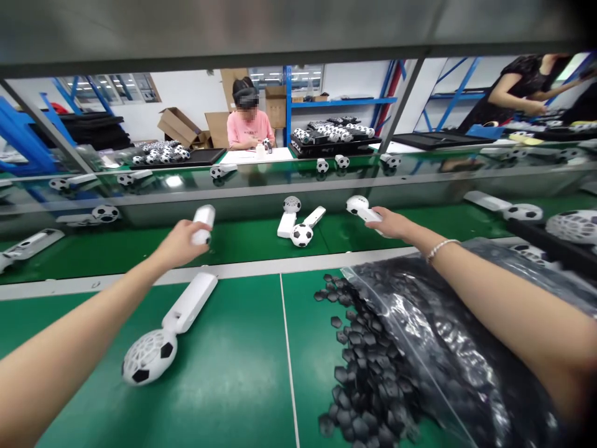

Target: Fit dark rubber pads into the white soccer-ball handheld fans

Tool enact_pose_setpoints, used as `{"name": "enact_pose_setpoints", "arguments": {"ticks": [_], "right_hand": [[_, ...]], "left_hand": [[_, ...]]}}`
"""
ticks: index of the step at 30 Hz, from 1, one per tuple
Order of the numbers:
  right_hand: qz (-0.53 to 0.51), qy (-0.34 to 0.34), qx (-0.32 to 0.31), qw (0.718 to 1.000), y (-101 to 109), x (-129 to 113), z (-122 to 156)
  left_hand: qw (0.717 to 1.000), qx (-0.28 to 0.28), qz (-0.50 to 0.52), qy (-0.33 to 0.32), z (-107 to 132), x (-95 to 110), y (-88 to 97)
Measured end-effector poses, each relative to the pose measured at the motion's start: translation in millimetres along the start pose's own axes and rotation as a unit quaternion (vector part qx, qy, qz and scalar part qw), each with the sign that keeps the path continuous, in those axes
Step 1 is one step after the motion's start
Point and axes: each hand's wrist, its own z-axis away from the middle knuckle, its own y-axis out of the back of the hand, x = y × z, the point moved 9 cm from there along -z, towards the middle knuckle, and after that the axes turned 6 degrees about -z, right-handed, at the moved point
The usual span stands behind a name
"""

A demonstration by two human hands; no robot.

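My left hand [181, 244] is closed around a white handheld fan with a soccer-ball head [205, 215], above the green conveyor belt; its head is partly hidden by my fingers. On the right, my right hand [389, 223] grips the handle of another soccer-ball fan [357, 204], whose round head points left. Between my hands, two more fans [301, 235] lie close together on the belt. Nearer to me, a white fan [150, 356] with a partly open grille and some black patches rests on the green worktable [233, 373].
Loose black pentagon pieces [368, 367] spill from a clear plastic bag [433, 330] beneath my right forearm. A black tray [536, 239] with fans stands at the right. More fans lie along the belts. Across the line sit a person in pink [247, 127] and, farther right, a person in black [517, 87].
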Motion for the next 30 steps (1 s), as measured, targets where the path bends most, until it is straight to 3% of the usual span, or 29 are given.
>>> {"name": "enact_pose_setpoints", "arguments": {"ticks": [2,4,7,9,10,12,13,15,17,19,20,21,22,24,25,27,30], "right_hand": [[-0.056,0.03,-0.014,0.998,1.6,-20.1,39.7],[-0.125,0.093,-0.038,0.987,0.0,-47.4,85.7],[-0.238,0.162,-0.115,0.951,-13.4,-85.6,156.1],[-0.311,0.195,-0.186,0.911,-28.1,-110.0,200.1],[-0.341,0.201,-0.218,0.892,-36.1,-120.5,220.0],[-0.374,0.199,-0.265,0.866,-52.3,-138.6,255.3],[-0.378,0.195,-0.286,0.858,-60.9,-146.8,271.5],[-0.384,0.193,-0.329,0.841,-76.5,-163.2,302.2],[-0.399,0.209,-0.368,0.813,-84.6,-178.5,329.8],[-0.386,0.256,-0.409,0.786,-85.6,-188.0,354.4],[-0.352,0.289,-0.412,0.789,-83.5,-187.5,362.7],[-0.3,0.32,-0.393,0.808,-80.5,-182.1,366.0],[-0.233,0.343,-0.357,0.837,-77.4,-172.4,364.9],[-0.077,0.346,-0.249,0.901,-71.1,-143.6,352.0],[-0.012,0.332,-0.211,0.919,-70.9,-128.0,345.1],[0.08,0.321,-0.156,0.931,-74.5,-104.7,334.5],[0.11,0.339,-0.125,0.926,-86.9,-94.4,324.1]], "left_hand": [[1.0,0.013,-0.015,0.006,45.1,-31.1,23.0],[0.999,0.023,-0.027,0.012,92.8,-63.5,32.2],[1.0,-0.01,-0.022,0.017,156.7,-97.4,19.6],[1.0,0.003,-0.016,0.013,187.8,-97.2,18.3],[0.999,0.032,-0.033,0.014,199.3,-88.9,24.4],[0.996,0.087,-0.026,-0.007,215.4,-51.8,40.3],[0.996,0.081,0.026,-0.007,219.5,-29.6,43.1],[0.979,-0.031,0.194,0.057,223.6,11.2,25.2],[0.884,-0.184,0.428,0.049,230.8,72.9,-3.6],[0.792,-0.227,0.562,0.071,234.1,110.9,-17.6],[0.772,-0.23,0.586,0.09,233.7,118.7,-22.6],[0.771,-0.219,0.589,0.103,231.2,120.1,-24.3],[0.789,-0.2,0.572,0.101,226.9,118.3,-22.1],[0.855,-0.15,0.494,0.044,214.4,113.3,-7.3],[0.89,-0.13,0.438,0.004,208.3,112.5,0.8],[0.937,-0.125,0.321,-0.063,198.6,115.5,5.8],[0.946,-0.19,0.242,-0.106,188.8,126.7,-15.8]]}}
